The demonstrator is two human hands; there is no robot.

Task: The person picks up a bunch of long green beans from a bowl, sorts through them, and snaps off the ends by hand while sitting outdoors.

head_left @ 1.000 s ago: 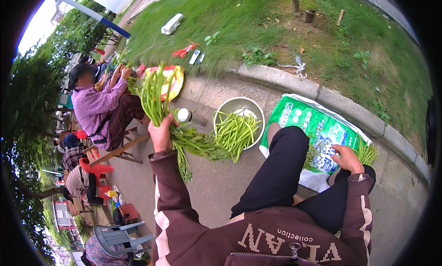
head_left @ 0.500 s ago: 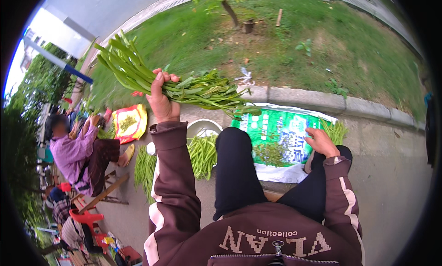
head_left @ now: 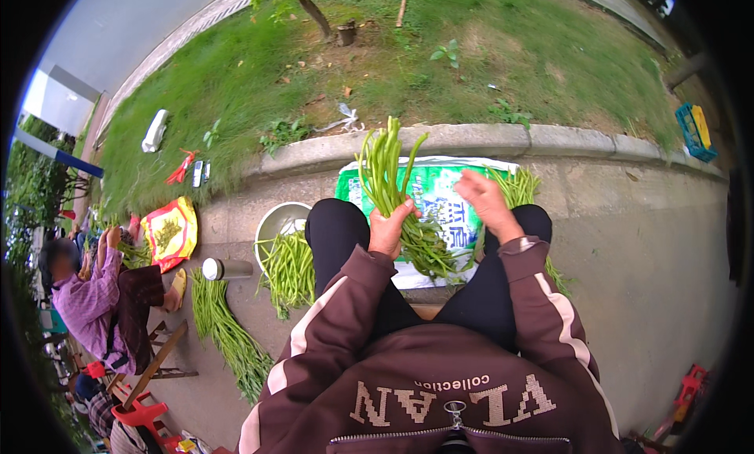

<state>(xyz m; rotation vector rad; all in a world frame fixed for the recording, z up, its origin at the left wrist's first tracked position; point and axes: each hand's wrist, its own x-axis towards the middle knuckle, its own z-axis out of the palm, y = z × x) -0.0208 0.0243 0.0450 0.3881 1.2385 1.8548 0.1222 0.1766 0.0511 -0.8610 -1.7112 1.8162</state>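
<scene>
A bunch of green leafy vegetable stems [head_left: 382, 171] stands nearly upright in my left hand [head_left: 386, 232], which is wrapped round it above my knees. The thick stem ends point away from me; the limp leaves hang toward my lap. Just right of the bunch, my right hand [head_left: 488, 206] is raised, fingers stretched out and slightly blurred, with nothing in it. Below both hands lies a flattened green and white sack [head_left: 452, 210]. More stems [head_left: 514, 187] lie along its right edge. By my left knee, a metal basin [head_left: 265, 218] has stems [head_left: 289, 269] at its near side.
Left of the basin are a lidded tumbler [head_left: 228, 269] and a long pile of stems [head_left: 224, 336]. A seated person [head_left: 94, 297] works beside a red and yellow bag [head_left: 173, 234]. A stone curb [head_left: 471, 140] borders the grass; a blue basket [head_left: 694, 132] stands far right.
My left hand has brought the bunch down and right from over the grass, turning it from sideways to nearly upright. My right hand has risen toward it. The view has shifted right.
</scene>
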